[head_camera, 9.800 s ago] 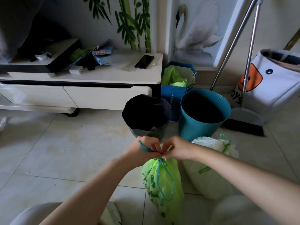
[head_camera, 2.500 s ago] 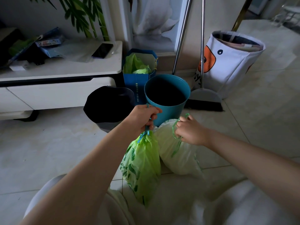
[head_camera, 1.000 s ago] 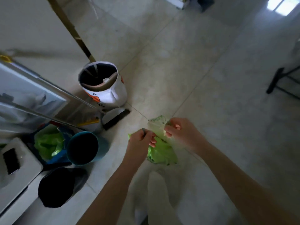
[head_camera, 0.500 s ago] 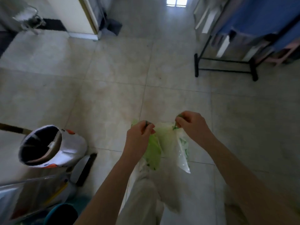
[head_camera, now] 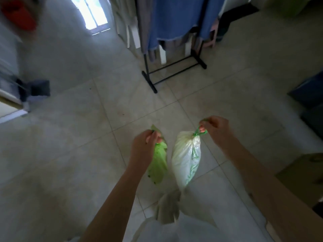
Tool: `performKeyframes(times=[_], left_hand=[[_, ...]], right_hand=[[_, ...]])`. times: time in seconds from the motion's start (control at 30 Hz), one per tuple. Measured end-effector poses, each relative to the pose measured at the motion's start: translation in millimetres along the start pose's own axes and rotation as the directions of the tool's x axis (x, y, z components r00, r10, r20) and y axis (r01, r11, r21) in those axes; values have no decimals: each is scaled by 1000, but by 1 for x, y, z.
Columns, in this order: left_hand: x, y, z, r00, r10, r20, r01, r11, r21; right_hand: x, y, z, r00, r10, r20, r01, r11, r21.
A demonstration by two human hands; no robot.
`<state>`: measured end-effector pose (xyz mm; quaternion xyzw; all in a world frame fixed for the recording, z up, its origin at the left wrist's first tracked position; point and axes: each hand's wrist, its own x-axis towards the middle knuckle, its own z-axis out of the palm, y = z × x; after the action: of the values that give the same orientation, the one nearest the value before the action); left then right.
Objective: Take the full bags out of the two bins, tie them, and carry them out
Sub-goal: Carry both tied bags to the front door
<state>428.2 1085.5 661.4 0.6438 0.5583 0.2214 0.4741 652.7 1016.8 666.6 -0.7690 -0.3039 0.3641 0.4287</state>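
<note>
Both bags are judged to be tied and out of the bins, so the step in hand is the carrying out. The green bag (head_camera: 158, 163) is held by the left hand (head_camera: 143, 151), whose fingers are curled tight round the gathered neck of the bag. The white bag (head_camera: 187, 159) is held by the right hand (head_camera: 215, 131), with the green drawstring (head_camera: 199, 132) pinched between curled fingers just above the knot. Both bags hang clear of the tiled floor (head_camera: 70, 145), side by side and slightly apart, in front of the legs.

For the carry to be done well, the grips should be kept closed on the necks, since thin plastic can slip or stretch under load. The bags are best kept apart and a little forward, so that they are not knocked by the knees. A wide berth should be given to the foot of the clothes rack (head_camera: 152, 84), which stands ahead and could snag a swinging bag. The white bag looks the fuller of the two, so a firmer hold than a finger pinch on its drawstring would probably be safer.

Both forearms are stretched forward and down. The left hand is set lower and nearer the body; the right hand is raised a little higher and further out to the side.
</note>
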Motion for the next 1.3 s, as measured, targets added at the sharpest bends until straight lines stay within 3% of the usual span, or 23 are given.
performKeyframes(times=[0.27, 0.5, 0.7, 0.83, 0.97, 1.07, 1.3], left_hand=[[137, 77, 70, 982, 144, 122, -148, 989, 27], [237, 158, 157, 971, 194, 139, -202, 978, 48], [312, 225, 230, 932, 216, 292, -229, 973, 10], [372, 270, 286, 855, 299, 425, -338, 941, 19], [434, 314, 349, 835, 302, 459, -314, 948, -53], [478, 350, 399, 782, 285, 554, -298, 952, -68], [565, 447, 529, 648, 349, 677, -417, 907, -68]], right_hand=[[104, -19, -75, 975, 136, -174, -88, 962, 258], [214, -41, -148, 976, 139, -165, -86, 952, 292], [294, -46, -219, 955, 172, -242, -88, 943, 321], [354, -40, -270, 918, 222, -329, -112, 940, 321], [423, -33, -324, 854, 285, -436, -133, 928, 348], [470, -32, -368, 771, 345, -535, -158, 918, 364], [581, -23, -488, 706, 374, -601, -179, 916, 360]])
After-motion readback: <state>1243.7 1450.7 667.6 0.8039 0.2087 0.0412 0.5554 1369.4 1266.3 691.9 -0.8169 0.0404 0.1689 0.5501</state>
